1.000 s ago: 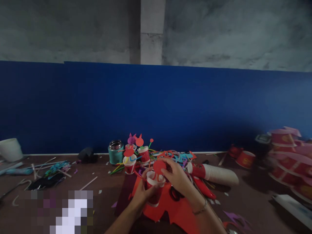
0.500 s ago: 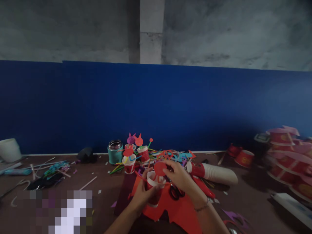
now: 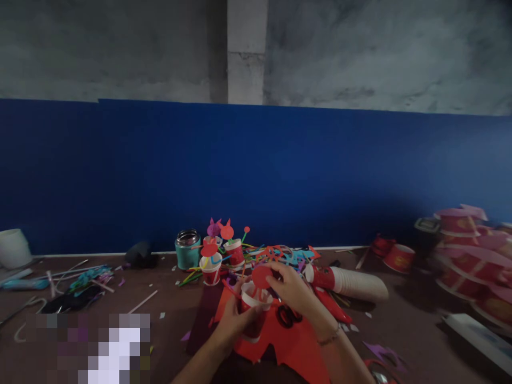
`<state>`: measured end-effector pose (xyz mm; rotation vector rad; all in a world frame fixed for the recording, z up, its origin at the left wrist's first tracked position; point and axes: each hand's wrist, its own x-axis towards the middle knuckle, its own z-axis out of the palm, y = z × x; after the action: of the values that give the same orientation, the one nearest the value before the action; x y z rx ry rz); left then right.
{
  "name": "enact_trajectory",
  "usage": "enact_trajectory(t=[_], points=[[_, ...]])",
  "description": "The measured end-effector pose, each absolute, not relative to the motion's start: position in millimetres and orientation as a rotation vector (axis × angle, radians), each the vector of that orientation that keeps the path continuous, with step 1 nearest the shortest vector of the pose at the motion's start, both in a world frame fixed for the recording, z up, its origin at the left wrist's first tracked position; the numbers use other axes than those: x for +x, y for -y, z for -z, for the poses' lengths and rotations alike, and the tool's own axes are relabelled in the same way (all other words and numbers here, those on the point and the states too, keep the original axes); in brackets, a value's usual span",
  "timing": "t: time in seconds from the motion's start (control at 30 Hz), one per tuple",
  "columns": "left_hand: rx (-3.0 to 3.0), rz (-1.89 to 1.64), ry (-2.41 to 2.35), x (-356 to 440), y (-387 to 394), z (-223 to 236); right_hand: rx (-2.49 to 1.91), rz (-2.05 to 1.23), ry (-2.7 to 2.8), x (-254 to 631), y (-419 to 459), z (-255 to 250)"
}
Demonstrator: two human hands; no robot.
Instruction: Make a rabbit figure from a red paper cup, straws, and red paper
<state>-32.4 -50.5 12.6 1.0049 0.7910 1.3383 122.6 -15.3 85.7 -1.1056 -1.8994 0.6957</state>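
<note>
My left hand [image 3: 232, 321] wraps round a red and white paper cup [image 3: 256, 300], holding it upright over a cut red sheet [image 3: 286, 341]. Between the fingertips of my right hand [image 3: 288, 285] is a round red paper disc [image 3: 262, 277], just above the cup's rim. Thin strips run below the disc into the cup; how they are fixed is hidden. Black-handled scissors [image 3: 286, 316] lie on the red sheet under my right wrist. Behind my hands stand decorated cups, one with a red disc and coloured pipe cleaners [image 3: 210, 266], another with a red eared head [image 3: 234, 250].
A teal flask [image 3: 188, 250] stands at the back left of the decorated cups. To the right lies a long stack of paper cups [image 3: 352, 282]. Coloured scraps [image 3: 294, 257] cover the back middle. Red cups with pink paper [image 3: 462, 250] are piled at far right.
The view has shifted slightly. Both hands keep their hold on the cup and the red disc, with hardly any movement between them.
</note>
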Motion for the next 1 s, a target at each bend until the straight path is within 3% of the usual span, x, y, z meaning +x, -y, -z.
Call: enact_trajectory(t=[1.0], points=[[0.983, -1.312, -0.854, -29, 61, -28, -1.108, -0.763, 1.903, 126, 11, -81]])
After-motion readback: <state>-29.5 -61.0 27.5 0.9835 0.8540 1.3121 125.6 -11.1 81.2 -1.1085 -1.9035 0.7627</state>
